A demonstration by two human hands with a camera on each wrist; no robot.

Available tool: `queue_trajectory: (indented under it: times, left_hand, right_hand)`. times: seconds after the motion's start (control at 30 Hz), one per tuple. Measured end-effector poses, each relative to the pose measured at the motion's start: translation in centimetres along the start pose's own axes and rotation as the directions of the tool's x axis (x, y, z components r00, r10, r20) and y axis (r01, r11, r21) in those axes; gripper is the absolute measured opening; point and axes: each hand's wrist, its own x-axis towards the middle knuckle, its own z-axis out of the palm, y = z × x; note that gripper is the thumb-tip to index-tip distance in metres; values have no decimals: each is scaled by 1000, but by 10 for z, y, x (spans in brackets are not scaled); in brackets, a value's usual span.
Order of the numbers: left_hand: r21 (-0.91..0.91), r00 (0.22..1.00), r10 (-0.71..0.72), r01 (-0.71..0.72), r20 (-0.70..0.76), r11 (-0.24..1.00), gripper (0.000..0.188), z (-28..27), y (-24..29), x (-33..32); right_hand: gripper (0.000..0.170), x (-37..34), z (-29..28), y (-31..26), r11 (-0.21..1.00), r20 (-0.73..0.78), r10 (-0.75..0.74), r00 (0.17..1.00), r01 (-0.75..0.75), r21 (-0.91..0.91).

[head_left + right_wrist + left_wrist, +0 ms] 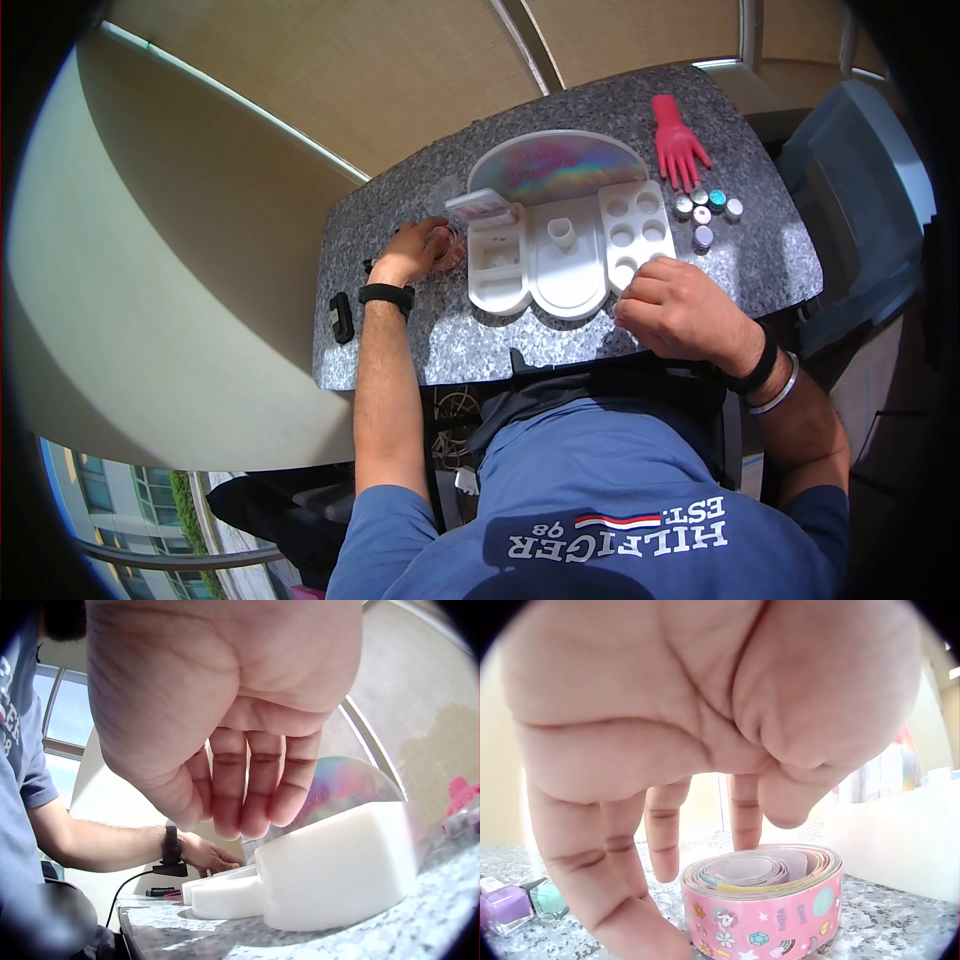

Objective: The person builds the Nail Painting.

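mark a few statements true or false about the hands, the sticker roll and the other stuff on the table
1. The left hand is at the pink sticker roll. True.
2. The small round jars stand in the holes of the white organizer. False: they are on the speckled table, beside it.
3. The pink model hand points its fingers away from the person. False: its fingers point toward the person.
4. The right hand is by the white organizer's side with round holes. True.
5. Only the left wrist wears a black band. False: both wrists do.
6. The left-wrist view shows a purple nail polish bottle. True.
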Motion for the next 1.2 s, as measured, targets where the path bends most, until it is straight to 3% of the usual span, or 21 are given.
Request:
queue_trajectory:
  times: [0.13,0.23,0.63,0.73,0.83,0.93,1.03,1.13,1.2]
  left_hand:
    - [-28,1000,19,-19,6,999,35,0,3,0]
    - [30,998,68,-68,-11,997,39,0,-3,1]
    - [168,991,-131,128,7,977,31,-15,11,-5]
    - [111,997,-52,58,-53,992,32,-9,-1,-3]
    - [23,1000,4,-3,-15,1000,39,-10,-3,-2]
    - [81,996,77,-73,-47,994,63,-11,21,-21]
    - [63,984,141,-148,113,987,87,-15,24,-35]
    - [109,973,155,-175,172,979,91,-12,14,-27]
    - [197,977,154,-182,149,963,83,-10,12,-20]
  right_hand:
    - [14,-1,1,0,1000,-11,0,1000,0,0]
    - [14,-1,0,0,1000,-2,9,1000,-9,-1]
    - [14,0,0,-1,1000,1,9,1000,-9,3]
    - [14,0,1,-1,1000,5,13,1000,-13,-2]
    - [14,0,0,-1,1000,6,10,1000,-10,0]
    - [14,0,1,-1,1000,4,10,1000,-10,-3]
    - [13,0,1,0,1000,3,9,1000,-9,5]
    - [13,0,0,-1,1000,7,8,1000,-8,3]
    - [13,-1,1,0,1000,0,5,1000,-5,9]
